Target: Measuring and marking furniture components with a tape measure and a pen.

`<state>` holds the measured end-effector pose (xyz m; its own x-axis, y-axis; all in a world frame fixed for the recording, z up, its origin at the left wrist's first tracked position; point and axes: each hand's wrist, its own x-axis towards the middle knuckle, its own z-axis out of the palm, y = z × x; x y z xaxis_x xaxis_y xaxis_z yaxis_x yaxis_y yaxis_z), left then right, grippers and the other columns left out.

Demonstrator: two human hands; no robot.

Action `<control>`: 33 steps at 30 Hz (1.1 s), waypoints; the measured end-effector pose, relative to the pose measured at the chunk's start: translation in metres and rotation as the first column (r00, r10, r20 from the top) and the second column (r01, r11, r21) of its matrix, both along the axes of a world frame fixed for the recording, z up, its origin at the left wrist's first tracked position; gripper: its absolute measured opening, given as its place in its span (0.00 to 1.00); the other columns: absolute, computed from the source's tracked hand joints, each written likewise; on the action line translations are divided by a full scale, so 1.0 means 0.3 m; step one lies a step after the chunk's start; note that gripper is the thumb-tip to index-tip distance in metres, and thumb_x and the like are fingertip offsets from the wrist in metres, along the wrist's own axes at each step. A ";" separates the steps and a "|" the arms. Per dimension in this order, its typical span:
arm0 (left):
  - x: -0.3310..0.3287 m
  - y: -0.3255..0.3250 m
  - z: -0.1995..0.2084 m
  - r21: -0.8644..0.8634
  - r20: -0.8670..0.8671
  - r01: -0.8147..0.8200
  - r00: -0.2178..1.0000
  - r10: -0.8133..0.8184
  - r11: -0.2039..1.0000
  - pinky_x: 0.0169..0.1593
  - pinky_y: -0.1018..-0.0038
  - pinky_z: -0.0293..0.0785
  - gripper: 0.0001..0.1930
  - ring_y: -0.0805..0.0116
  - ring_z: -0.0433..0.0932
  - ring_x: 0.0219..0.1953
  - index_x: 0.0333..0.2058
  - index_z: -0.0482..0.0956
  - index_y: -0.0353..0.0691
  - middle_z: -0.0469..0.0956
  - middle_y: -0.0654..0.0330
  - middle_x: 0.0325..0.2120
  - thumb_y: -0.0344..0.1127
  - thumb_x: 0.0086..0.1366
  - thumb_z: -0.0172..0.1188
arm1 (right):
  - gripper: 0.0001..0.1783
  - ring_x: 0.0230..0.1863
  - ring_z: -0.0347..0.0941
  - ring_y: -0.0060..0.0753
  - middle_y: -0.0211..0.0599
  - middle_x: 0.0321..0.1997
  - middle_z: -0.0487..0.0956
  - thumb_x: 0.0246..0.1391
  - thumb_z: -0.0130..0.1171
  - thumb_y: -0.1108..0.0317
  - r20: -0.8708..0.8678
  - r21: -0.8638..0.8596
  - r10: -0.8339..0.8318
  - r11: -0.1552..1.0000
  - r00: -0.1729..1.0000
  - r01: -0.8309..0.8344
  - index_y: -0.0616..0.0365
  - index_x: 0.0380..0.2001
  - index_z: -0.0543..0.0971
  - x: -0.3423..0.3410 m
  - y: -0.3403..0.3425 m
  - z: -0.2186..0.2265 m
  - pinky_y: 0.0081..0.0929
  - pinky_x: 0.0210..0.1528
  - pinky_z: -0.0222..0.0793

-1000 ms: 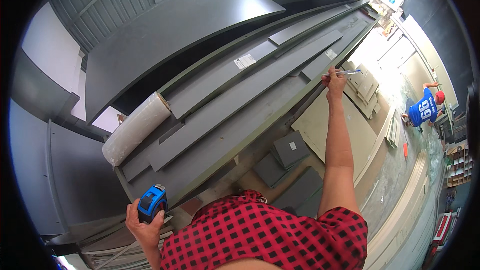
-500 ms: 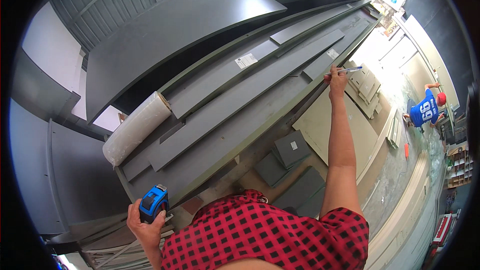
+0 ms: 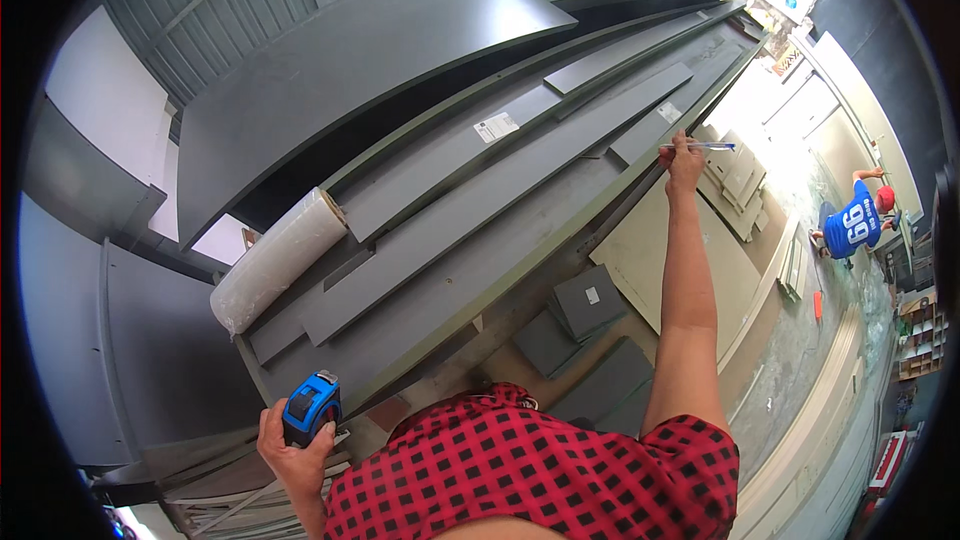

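My left hand (image 3: 298, 448) is closed round a blue and black tape measure (image 3: 312, 408), held up beside the near left corner of a long grey panel stack. Farther out, at the stack's right edge, my right hand (image 3: 684, 168) pinches a pen (image 3: 708, 146) with a blue end; it lies about level across the fingers. Several grey boards (image 3: 520, 202) rest on a wide grey panel (image 3: 450, 285) with a greenish edge. Nearest my right hand is a grey board with a white label (image 3: 669, 113). Whether that hand touches the panel edge, I cannot tell.
A roll of clear plastic film (image 3: 280, 262) lies at the stack's left end. Behind it leans a large grey sheet (image 3: 350, 70). Small dark panels (image 3: 588, 300) and a beige board (image 3: 690, 255) lie low on the right. A co-worker in blue (image 3: 852, 222) crouches at far right.
The pen has tilted closer to level as my right hand turned slightly. The whole view has shifted a little; the tape measure stays in my left hand.
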<state>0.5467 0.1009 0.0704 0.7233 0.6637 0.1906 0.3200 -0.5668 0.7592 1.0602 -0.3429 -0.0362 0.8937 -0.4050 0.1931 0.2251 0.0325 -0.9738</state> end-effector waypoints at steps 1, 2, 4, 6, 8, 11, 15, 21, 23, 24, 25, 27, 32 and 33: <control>0.000 0.001 0.001 0.002 0.000 -0.001 1.000 0.001 1.000 0.39 0.75 0.67 0.26 0.68 0.70 0.31 0.38 0.74 0.31 0.68 0.60 0.28 0.29 0.35 0.69 | 0.13 0.19 0.74 0.20 0.27 0.21 0.75 0.56 0.58 0.55 -0.019 0.001 -0.021 1.000 1.000 0.021 0.52 0.29 0.72 0.005 0.000 -0.003 0.19 0.20 0.69; 0.002 0.003 0.001 -0.001 -0.010 -0.008 1.000 0.008 1.000 0.38 0.75 0.67 0.26 0.68 0.70 0.31 0.38 0.74 0.32 0.68 0.59 0.28 0.30 0.35 0.69 | 0.13 0.19 0.74 0.20 0.27 0.21 0.75 0.56 0.58 0.55 -0.037 0.001 -0.042 0.999 0.998 0.042 0.52 0.29 0.72 0.011 0.002 -0.007 0.19 0.20 0.68; -0.001 0.001 0.003 -0.005 -0.023 -0.021 1.000 0.021 1.000 0.38 0.75 0.68 0.26 0.67 0.70 0.31 0.37 0.74 0.32 0.68 0.59 0.28 0.30 0.35 0.69 | 0.13 0.18 0.73 0.20 0.28 0.19 0.75 0.57 0.58 0.57 -0.013 0.020 -0.058 0.998 0.998 0.058 0.54 0.27 0.72 0.014 0.014 -0.003 0.18 0.18 0.67; 0.004 -0.004 0.007 -0.003 -0.014 -0.014 1.000 0.014 1.000 0.37 0.74 0.68 0.25 0.67 0.70 0.30 0.37 0.74 0.32 0.68 0.59 0.27 0.30 0.34 0.68 | 0.13 0.17 0.72 0.20 0.30 0.18 0.74 0.57 0.57 0.59 0.013 0.039 -0.074 0.997 0.997 0.073 0.56 0.25 0.72 0.016 0.022 -0.003 0.18 0.16 0.65; 0.002 -0.007 0.011 -0.015 -0.014 -0.019 1.000 0.019 1.000 0.37 0.74 0.68 0.25 0.67 0.70 0.30 0.37 0.74 0.33 0.68 0.59 0.27 0.30 0.35 0.68 | 0.14 0.17 0.72 0.20 0.29 0.17 0.73 0.56 0.58 0.58 0.006 0.021 -0.070 0.997 0.997 0.070 0.56 0.24 0.72 0.019 0.022 0.000 0.17 0.16 0.65; 0.009 -0.016 0.016 -0.019 -0.009 -0.020 1.000 0.020 1.000 0.36 0.75 0.68 0.25 0.68 0.70 0.29 0.36 0.74 0.33 0.68 0.60 0.27 0.31 0.35 0.68 | 0.13 0.18 0.73 0.19 0.27 0.17 0.73 0.56 0.58 0.56 -0.011 -0.017 -0.083 0.996 0.997 0.083 0.52 0.26 0.72 0.019 -0.002 -0.003 0.17 0.18 0.65; 0.004 -0.013 0.011 -0.029 0.043 0.003 0.999 -0.002 1.000 0.36 0.75 0.68 0.25 0.68 0.70 0.29 0.36 0.75 0.33 0.69 0.60 0.27 0.33 0.34 0.69 | 0.13 0.14 0.68 0.18 0.28 0.16 0.72 0.56 0.57 0.59 0.058 -0.002 -0.141 0.990 0.988 0.141 0.55 0.23 0.72 -0.030 0.042 0.071 0.16 0.14 0.61; 0.069 -0.013 0.036 -0.033 0.099 0.110 0.989 -0.106 0.993 0.35 0.74 0.68 0.25 0.68 0.71 0.28 0.36 0.76 0.34 0.71 0.60 0.26 0.34 0.34 0.70 | 0.10 0.22 0.69 0.18 0.28 0.22 0.76 0.54 0.58 0.63 -0.111 -0.135 0.464 0.869 0.879 -0.476 0.59 0.29 0.79 -0.278 0.386 0.294 0.17 0.25 0.61; 0.069 -0.037 0.076 0.015 0.107 0.109 0.988 -0.110 0.994 0.34 0.75 0.68 0.25 0.68 0.71 0.28 0.36 0.77 0.35 0.72 0.60 0.25 0.33 0.34 0.70 | 0.12 0.27 0.69 0.17 0.28 0.28 0.78 0.54 0.57 0.64 -0.035 -0.220 0.696 0.695 0.717 -0.685 0.61 0.36 0.80 -0.406 0.522 0.361 0.18 0.32 0.63; 0.090 -0.039 0.084 0.037 0.109 0.154 0.982 -0.157 0.987 0.34 0.75 0.69 0.25 0.68 0.71 0.27 0.37 0.77 0.36 0.72 0.60 0.25 0.32 0.35 0.70 | 0.11 0.28 0.69 0.17 0.27 0.29 0.78 0.53 0.57 0.65 -0.055 -0.158 0.751 0.645 0.658 -0.748 0.61 0.36 0.80 -0.485 0.605 0.395 0.17 0.33 0.63; 0.105 -0.039 0.088 0.058 0.109 0.199 0.973 -0.204 0.978 0.33 0.75 0.69 0.24 0.68 0.72 0.27 0.37 0.78 0.37 0.72 0.60 0.25 0.31 0.35 0.70 | 0.11 0.29 0.69 0.16 0.26 0.30 0.77 0.53 0.57 0.67 -0.073 -0.095 0.801 0.588 0.594 -0.804 0.61 0.37 0.80 -0.564 0.683 0.421 0.16 0.33 0.63; 0.125 -0.040 0.086 0.071 0.131 0.195 0.970 -0.203 0.978 0.33 0.75 0.69 0.24 0.67 0.72 0.27 0.38 0.78 0.39 0.73 0.59 0.25 0.30 0.35 0.70 | 0.11 0.32 0.69 0.14 0.24 0.32 0.76 0.51 0.59 0.71 -0.087 -0.222 0.880 0.440 0.467 -0.870 0.62 0.38 0.79 -0.677 0.790 0.425 0.15 0.35 0.64; 0.121 -0.033 0.121 0.139 0.133 0.238 0.957 -0.257 0.961 0.32 0.73 0.70 0.26 0.64 0.72 0.27 0.39 0.78 0.40 0.72 0.58 0.25 0.31 0.36 0.71 | 0.12 0.32 0.65 0.11 0.24 0.31 0.74 0.53 0.61 0.68 -0.266 -0.128 0.959 0.059 0.092 -0.990 0.62 0.39 0.78 -0.926 0.977 0.433 0.16 0.34 0.64; 0.107 -0.025 0.126 0.150 0.135 0.249 0.953 -0.270 0.957 0.32 0.72 0.70 0.26 0.64 0.73 0.27 0.40 0.77 0.40 0.72 0.58 0.26 0.31 0.35 0.71 | 0.13 0.32 0.65 0.12 0.24 0.30 0.74 0.54 0.61 0.65 -0.256 -0.164 0.964 0.029 0.071 -0.986 0.63 0.39 0.78 -0.975 1.004 0.429 0.16 0.34 0.64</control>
<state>0.5788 0.0935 0.1082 0.8227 0.4189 0.3843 0.0347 -0.7117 0.7016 0.7678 -0.0416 0.0925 0.4338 0.9008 0.0219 0.1303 -0.0386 -0.9907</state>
